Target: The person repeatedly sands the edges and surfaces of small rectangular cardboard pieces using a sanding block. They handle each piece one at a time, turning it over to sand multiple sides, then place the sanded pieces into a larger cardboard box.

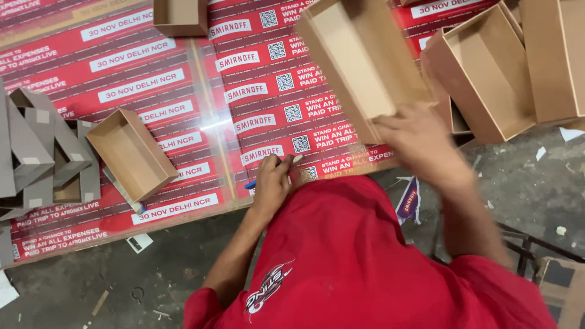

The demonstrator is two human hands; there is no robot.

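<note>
My right hand (420, 143) grips the near end of an open brown cardboard box (356, 58), which is tilted above the table with its hollow side facing left. My left hand (272, 181) rests at the table's front edge, its fingers curled around a small tool with a blue end (251, 184) sticking out on the left. The two hands are about a hand's width apart. My red shirt (353, 256) fills the bottom of the view.
The table (183, 91) is covered in red printed sheets under clear film. Open brown boxes lie at the left (131, 152), the top (180, 15) and the right (487, 73). Grey folded card pieces (36, 146) pile at the far left. The grey floor (536, 183) is littered with paper scraps.
</note>
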